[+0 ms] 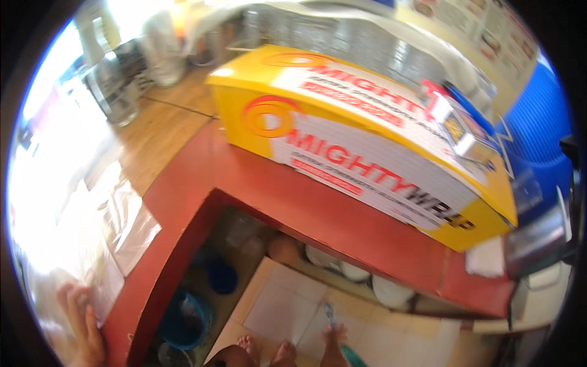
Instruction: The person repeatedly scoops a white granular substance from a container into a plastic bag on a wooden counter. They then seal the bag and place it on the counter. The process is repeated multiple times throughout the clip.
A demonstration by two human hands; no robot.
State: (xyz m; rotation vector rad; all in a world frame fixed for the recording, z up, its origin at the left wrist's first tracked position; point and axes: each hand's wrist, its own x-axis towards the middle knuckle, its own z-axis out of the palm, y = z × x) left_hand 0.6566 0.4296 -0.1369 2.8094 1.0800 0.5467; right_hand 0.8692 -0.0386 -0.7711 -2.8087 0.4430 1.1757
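At the lower left, my left hand point(80, 321) is at clear plastic bags or sheets point(124, 229) on the counter, its fingers bent and partly apart; glare hides whether it grips them. Low in the middle, over the tiled floor, my right hand point(335, 337) is blurred around a small, slim blue and white object point(329, 314). A green strip point(352, 355) shows beside that arm. A large yellow and white Mighty Wrap cling film box point(357, 160) lies lengthwise on the red counter, with a small carton point(458, 124) and a blue pen-like item point(472, 108) on top.
The red counter point(183, 179) bends around a recess holding a blue basin point(185, 319) and bowls point(390, 291). Glass jars point(114, 91) and plastic-covered glassware point(348, 36) stand behind. A ribbed blue container point(541, 114) is at right. Two bare feet point(247, 346) rest on the floor.
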